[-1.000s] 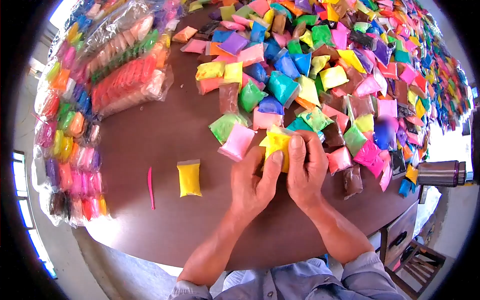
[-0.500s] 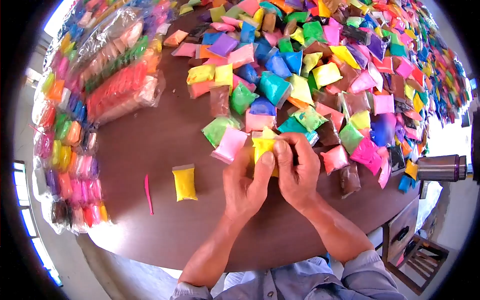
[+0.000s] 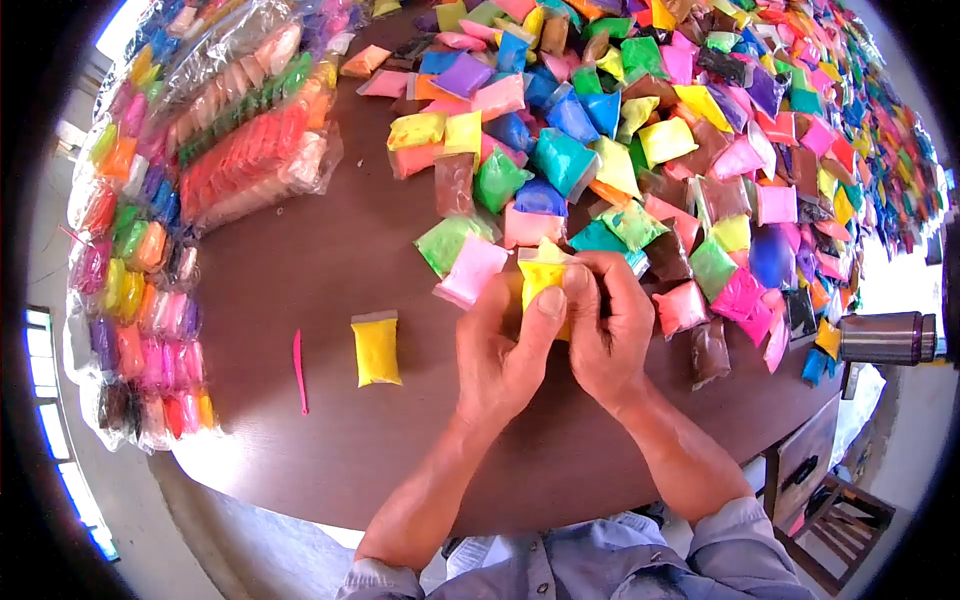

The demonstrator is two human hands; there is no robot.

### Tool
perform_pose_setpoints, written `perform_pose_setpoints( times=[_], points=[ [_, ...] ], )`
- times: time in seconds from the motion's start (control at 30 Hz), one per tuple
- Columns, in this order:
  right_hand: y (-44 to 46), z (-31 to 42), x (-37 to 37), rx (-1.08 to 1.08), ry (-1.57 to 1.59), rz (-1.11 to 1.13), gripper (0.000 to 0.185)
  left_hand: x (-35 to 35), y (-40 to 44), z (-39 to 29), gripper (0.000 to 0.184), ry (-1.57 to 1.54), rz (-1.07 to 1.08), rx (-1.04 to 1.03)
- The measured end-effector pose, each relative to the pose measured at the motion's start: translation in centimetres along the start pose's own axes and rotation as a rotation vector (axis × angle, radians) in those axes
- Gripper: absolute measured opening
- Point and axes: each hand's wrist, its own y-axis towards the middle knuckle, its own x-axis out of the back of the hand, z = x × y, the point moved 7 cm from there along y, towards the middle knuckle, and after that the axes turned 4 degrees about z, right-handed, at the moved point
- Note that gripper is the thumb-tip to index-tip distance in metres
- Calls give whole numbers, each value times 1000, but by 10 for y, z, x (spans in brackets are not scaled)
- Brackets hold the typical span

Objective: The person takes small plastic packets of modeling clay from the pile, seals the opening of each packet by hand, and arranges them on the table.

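Observation:
Both hands hold one small clear packet of yellow clay (image 3: 541, 280) above the table, near the front of the heap. My left hand (image 3: 507, 350) is closed around its left side, thumb pressed on the front. My right hand (image 3: 607, 325) pinches its upper right edge between thumb and fingers. The fingers behind the packet are hidden. A second yellow packet (image 3: 376, 349) lies flat on the table to the left of my left hand. Farther left lies a thin pink plastic tool (image 3: 299, 372). A light pink packet (image 3: 471, 271) is just beyond my left hand.
A large heap of coloured packets (image 3: 664, 143) covers the back and right of the brown table (image 3: 300, 270). Clear bags of grouped packets (image 3: 250, 185) line the left side. A metal cylinder (image 3: 885, 338) is at the right edge, and a wooden chair (image 3: 838, 530) stands below right.
The view has shifted slightly, so the table things sit a little farther right in the picture. Both hands keep hold of the yellow packet, with little change in their grip.

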Motion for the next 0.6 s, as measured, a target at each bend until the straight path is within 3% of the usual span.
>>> perform_pose_setpoints(
  times=[0.37,0.6],
  points=[
    [-1,-2,-3,-35,96,36,17,7,-1,-2,17,147,4,-82],
    [-2,4,-4,42,35,17,12,6,1,4,19,-13,-13,-30]
  ],
)
